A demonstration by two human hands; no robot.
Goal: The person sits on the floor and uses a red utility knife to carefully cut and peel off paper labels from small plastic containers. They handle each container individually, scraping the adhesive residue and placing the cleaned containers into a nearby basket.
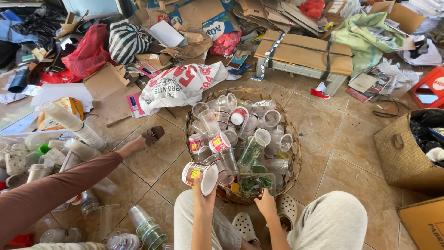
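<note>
White plastic cup with a red and yellow label [200,174], lying sideways in the left hand [202,190], fingers wrapped round it, right at the near rim of the round woven basket [293,167]. Right hand [267,203] pinching the edge of a clear plastic tray with green scraps [255,184] inside that basket. Loads of clear plastic cups [240,134] heaped in there too. Another person's brown-sleeved leg [60,185] stretched across the tan floor tiles [342,139], off to the left.

Daylit beige tiled floor [342,134] strewn with flattened cardboard [305,51], paper and bags.
</note>
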